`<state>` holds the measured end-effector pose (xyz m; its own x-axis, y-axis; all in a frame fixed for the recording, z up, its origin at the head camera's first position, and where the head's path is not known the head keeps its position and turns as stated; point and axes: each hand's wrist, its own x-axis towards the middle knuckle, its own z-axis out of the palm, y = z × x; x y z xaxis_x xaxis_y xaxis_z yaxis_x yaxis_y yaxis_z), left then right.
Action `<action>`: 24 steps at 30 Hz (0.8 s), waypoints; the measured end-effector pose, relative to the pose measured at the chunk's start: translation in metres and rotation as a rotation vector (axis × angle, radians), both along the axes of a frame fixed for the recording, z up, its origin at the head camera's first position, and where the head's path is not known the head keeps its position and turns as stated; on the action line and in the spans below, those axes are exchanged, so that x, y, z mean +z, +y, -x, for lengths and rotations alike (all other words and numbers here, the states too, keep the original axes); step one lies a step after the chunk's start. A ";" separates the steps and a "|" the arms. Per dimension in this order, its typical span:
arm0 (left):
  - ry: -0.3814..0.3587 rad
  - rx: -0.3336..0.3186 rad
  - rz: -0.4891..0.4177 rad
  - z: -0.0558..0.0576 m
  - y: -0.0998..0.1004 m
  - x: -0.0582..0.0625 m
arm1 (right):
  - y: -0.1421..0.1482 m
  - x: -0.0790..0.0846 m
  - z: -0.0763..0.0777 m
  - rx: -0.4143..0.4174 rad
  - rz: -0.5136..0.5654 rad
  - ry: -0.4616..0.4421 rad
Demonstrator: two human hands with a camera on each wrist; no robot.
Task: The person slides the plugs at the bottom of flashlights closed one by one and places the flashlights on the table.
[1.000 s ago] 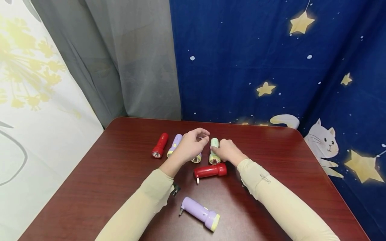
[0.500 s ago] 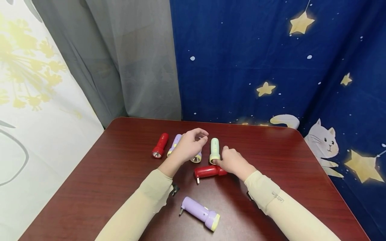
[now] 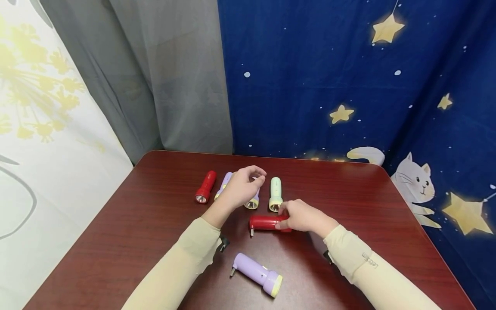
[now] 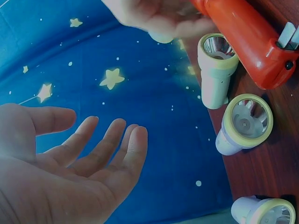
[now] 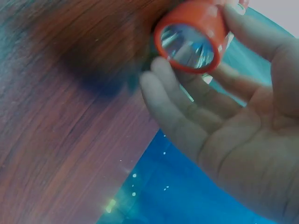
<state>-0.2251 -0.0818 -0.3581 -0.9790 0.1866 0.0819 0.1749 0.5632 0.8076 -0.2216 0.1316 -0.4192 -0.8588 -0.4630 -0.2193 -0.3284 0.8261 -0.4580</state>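
Observation:
My right hand (image 3: 304,215) grips the red flashlight (image 3: 263,222) around its lens end, thumb on the near side and fingers on the far side. In the right wrist view the flashlight's lens (image 5: 187,46) faces the camera between thumb and fingers. Its metal plug prongs (image 4: 287,35) stick out at the other end. My left hand (image 3: 242,187) hovers over the purple flashlights, fingers loosely bent and holding nothing; in its wrist view the palm (image 4: 70,186) shows bare. Just beyond the red flashlight lies a mint green flashlight (image 3: 275,193). A purple flashlight (image 3: 252,202) is partly hidden by my left hand.
Further left in the row lie another purple flashlight (image 3: 223,185) and a second red flashlight (image 3: 206,187). Nearest me is a purple flashlight (image 3: 257,274) with its prongs out. The brown table (image 3: 155,241) ends at a blue star-printed curtain (image 3: 310,86).
My right hand has left the mint green flashlight and come nearer to me, onto the red flashlight, which has turned slightly. My left hand has barely moved.

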 end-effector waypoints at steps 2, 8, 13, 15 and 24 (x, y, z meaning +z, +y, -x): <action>0.000 -0.003 0.006 0.000 0.000 0.000 | 0.001 0.000 -0.001 0.026 -0.012 -0.022; -0.003 -0.008 0.011 -0.003 0.000 0.001 | 0.002 -0.001 -0.003 0.075 0.019 -0.027; 0.003 -0.009 0.013 -0.004 -0.004 0.002 | 0.005 -0.001 -0.004 0.061 0.051 0.005; 0.012 0.002 0.015 -0.004 -0.006 0.002 | 0.007 0.001 -0.004 0.057 0.076 0.008; 0.079 0.064 -0.024 -0.005 -0.016 0.011 | 0.012 0.022 -0.004 -0.065 0.255 0.084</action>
<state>-0.2198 -0.0980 -0.3471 -0.9792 0.1214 0.1627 0.2029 0.5562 0.8059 -0.2181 0.1433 -0.3975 -0.8987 -0.4376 -0.0293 -0.3244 0.7082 -0.6271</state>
